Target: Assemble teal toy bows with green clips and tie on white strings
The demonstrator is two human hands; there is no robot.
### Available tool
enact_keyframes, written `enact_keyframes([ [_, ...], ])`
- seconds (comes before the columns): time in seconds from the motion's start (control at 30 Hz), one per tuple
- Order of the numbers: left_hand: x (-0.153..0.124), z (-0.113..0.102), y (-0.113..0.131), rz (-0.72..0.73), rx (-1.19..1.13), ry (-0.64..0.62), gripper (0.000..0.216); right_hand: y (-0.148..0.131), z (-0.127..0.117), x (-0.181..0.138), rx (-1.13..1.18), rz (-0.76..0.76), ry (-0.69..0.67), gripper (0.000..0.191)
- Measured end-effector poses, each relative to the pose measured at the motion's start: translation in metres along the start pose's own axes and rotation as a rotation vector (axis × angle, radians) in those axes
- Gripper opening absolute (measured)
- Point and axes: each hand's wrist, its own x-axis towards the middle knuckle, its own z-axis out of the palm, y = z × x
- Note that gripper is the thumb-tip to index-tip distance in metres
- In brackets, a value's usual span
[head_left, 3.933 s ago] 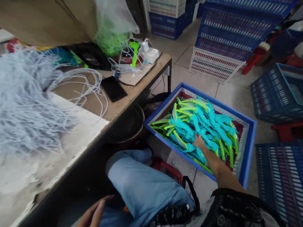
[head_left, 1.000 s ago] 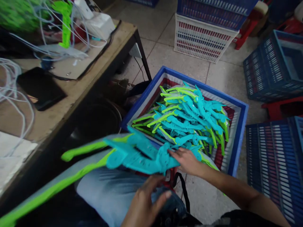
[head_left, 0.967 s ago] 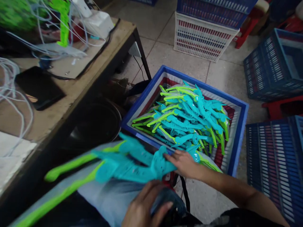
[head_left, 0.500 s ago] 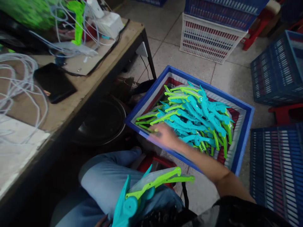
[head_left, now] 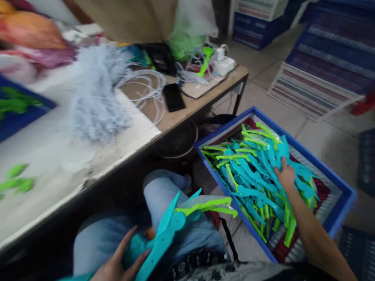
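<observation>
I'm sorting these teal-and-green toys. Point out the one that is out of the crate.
It is the teal-and-green toy lying across the person's lap, steadied by the left hand. All the others are piled inside the blue crate, where the right hand rests on them.

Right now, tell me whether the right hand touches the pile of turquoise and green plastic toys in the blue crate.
Touching. The head view shows the right hand resting on the toy pile, fingers among them.

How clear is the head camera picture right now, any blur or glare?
Head view: the table and far crates smear with motion blur; the right hand on the teal-green toys in the blue crate reads sharper; the left hand is soft; lighting even, no glare.
</observation>
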Motion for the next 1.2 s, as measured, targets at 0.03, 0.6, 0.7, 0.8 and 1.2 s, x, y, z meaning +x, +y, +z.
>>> enact_keyframes([
  [0.03,0.0,-0.004,0.004,0.01,0.016,0.036,0.079,-0.007,-0.012,-0.002,0.018,-0.145,0.114,0.064],
  [0.6,-0.016,0.026,-0.015,0.253,-0.352,0.07,0.071,-0.439,-0.091,-0.314,-0.116,-2.007,-0.131,0.057],
  [0.7,-0.019,0.03,-0.026,0.256,-0.461,0.09,0.076,-0.461,-0.075,-0.319,-0.153,-2.048,-0.228,0.051],
  [0.8,-0.021,0.028,-0.041,0.256,-0.598,0.178,0.066,-0.499,-0.09,-0.309,0.066,-2.047,-0.219,0.041],
  [1.2,0.042,-0.02,-0.076,0.227,-0.129,0.418,0.074,-0.665,-0.129,-0.28,0.069,-1.616,0.012,0.027],
])
